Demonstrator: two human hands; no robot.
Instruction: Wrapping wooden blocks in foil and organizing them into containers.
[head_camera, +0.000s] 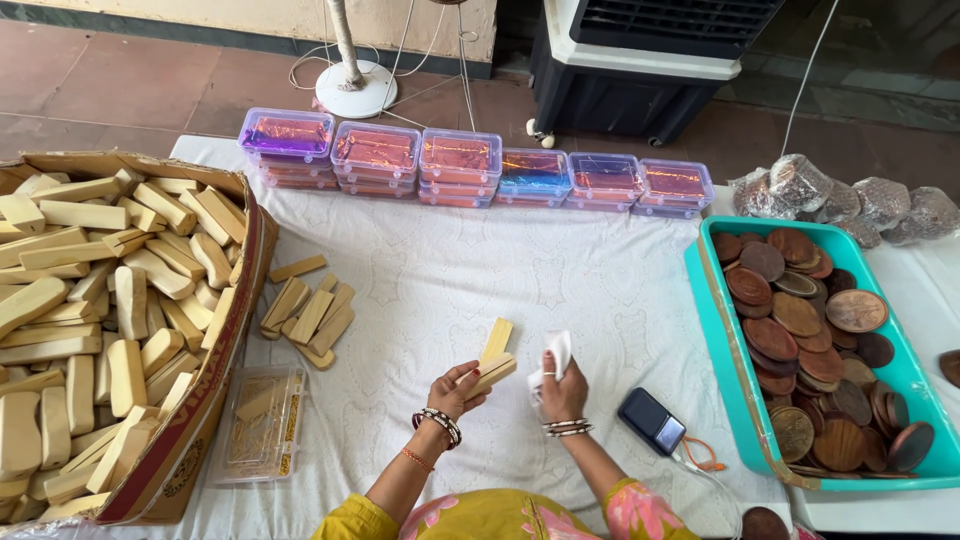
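Observation:
My left hand (455, 390) grips two pale wooden blocks (492, 358) held together, raised over the white cloth (420, 260). My right hand (562, 392) is closed on a small white cloth wad (556, 356) right beside the blocks. A loose pile of similar wooden blocks (308, 312) lies on the cloth to the left. The cardboard box (232, 300) at far left is full of many more blocks. Both wrists wear bangles.
A clear plastic container (262, 425) with blocks lies by the box. Stacked lidded plastic boxes (460, 165) line the far edge. A teal tray (905, 375) holds round wooden discs at right. A dark phone (651, 421) lies near my right arm. Foil-wrapped bundles (840, 200) sit beyond the tray.

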